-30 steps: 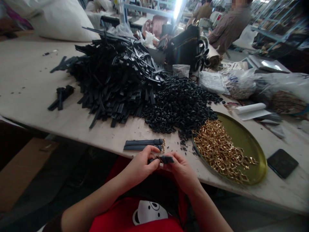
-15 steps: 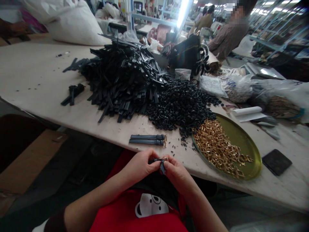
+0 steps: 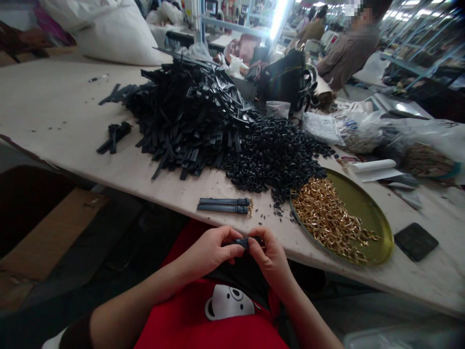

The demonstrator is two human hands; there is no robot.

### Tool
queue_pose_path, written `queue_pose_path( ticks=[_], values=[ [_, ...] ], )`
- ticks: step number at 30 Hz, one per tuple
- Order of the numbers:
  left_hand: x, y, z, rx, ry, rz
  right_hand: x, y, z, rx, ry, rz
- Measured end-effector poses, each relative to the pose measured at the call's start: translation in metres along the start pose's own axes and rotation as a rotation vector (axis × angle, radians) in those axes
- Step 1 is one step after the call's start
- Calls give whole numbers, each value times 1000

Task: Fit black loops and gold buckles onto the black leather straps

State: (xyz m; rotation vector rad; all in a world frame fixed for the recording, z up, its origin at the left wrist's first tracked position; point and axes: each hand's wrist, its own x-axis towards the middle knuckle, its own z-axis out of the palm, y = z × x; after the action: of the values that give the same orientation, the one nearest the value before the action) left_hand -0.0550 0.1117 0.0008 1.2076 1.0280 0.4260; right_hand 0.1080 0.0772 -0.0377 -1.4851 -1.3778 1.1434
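Observation:
Between my two hands, over my lap at the table's front edge, is a dark strap (image 3: 241, 243). My left hand (image 3: 214, 248) pinches its left part between thumb and fingers. The right end is gripped by my right hand (image 3: 267, 252), whose fingers hide most of that end. Just beyond my hands, two finished-looking straps (image 3: 223, 205) with gold buckles lie side by side. Farther back are a large heap of black strips (image 3: 189, 116) and a pile of small black loops (image 3: 272, 155). Gold buckles (image 3: 327, 218) fill part of a round tray (image 3: 379, 218) to the right.
A dark square pad (image 3: 416, 241) lies right of the tray. Some strips (image 3: 114, 137) sit apart at the left, below a pen (image 3: 98, 77). White sack (image 3: 116, 36), plastic bags (image 3: 321, 127) and a black bag (image 3: 281, 77) stand farther back. A person (image 3: 348, 48) is beyond the table.
The strap between my hands was bent downward and now lies straighter, side to side. My right hand has turned and shifted slightly right, and its fingers now cover the strap's buckle end. The view has shifted slightly.

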Motion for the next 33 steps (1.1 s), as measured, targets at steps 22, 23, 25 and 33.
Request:
queue_pose_path(
  ticks=[22, 23, 25, 33],
  values=[
    [31, -13, -9, 103, -187, -181, 8, 11, -15, -175, -247, -12],
    [32, -11, -13, 127, -203, -186, 8, 13, -13, -176, -207, -23],
    [32, -8, -20, 201, -262, -196, 8, 15, -9, -186, -150, -62],
    [28, -7, -23, 386, -264, -115, 2, 15, -5, -177, -183, -111]
  ],
)
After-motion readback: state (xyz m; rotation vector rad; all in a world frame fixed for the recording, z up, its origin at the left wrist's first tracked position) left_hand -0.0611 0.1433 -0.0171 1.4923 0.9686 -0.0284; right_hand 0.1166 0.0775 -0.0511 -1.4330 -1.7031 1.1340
